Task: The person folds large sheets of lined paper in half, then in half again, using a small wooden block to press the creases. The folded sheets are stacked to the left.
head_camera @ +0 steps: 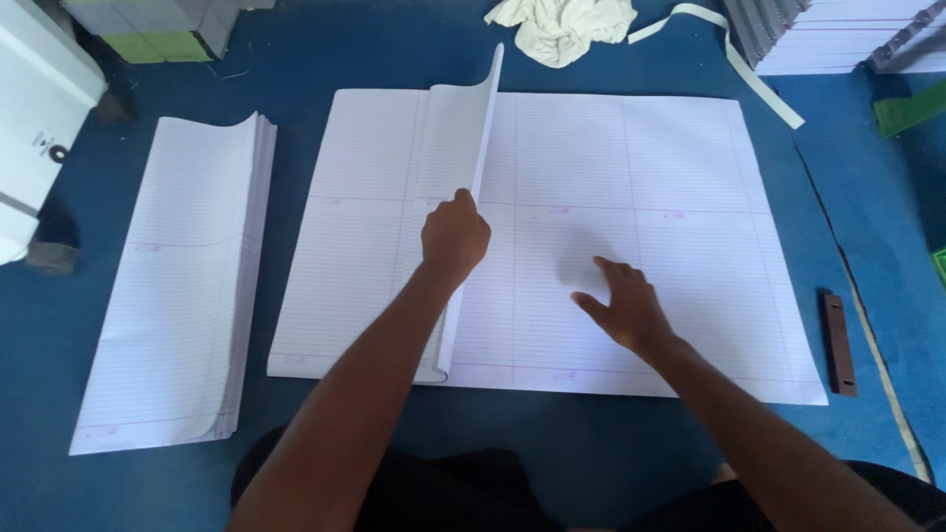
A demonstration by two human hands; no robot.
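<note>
— Hands first: what do we log for each?

— Our left hand (454, 236) is closed on the raised edge of a folded sheet (463, 177), which stands nearly upright over the middle of the large ruled paper stack (611, 246). Fingers curl round the paper edge; the thumb side faces us. Our right hand (621, 307) is open, fingers spread, palm down, resting on or just over the flat stack to the right of the lifted sheet. It grips nothing.

— Position of the lifted sheet?

— It rises from the stack along a line running from the near edge to the far edge, left of centre. Its top corner curls toward the far side. The part left of it lies flat on the stack.

— And the stack itself?

— White paper, ruled with fine lines and pink margin lines, lying flat on the blue surface (591, 463) directly in front of us.

— Next items outward?

— One narrower pile of folded ruled sheets (177, 286), left of the main stack and apart from it, its far end bowed upward. One dark brown flat bar (839, 343), right of the stack, just beside its near right corner. One crumpled pale cloth (564, 28) beyond the far edge. One pale strip (749, 69) trailing from near the cloth toward the right. One tall block of stacked paper (838, 39) at far right.
</note>
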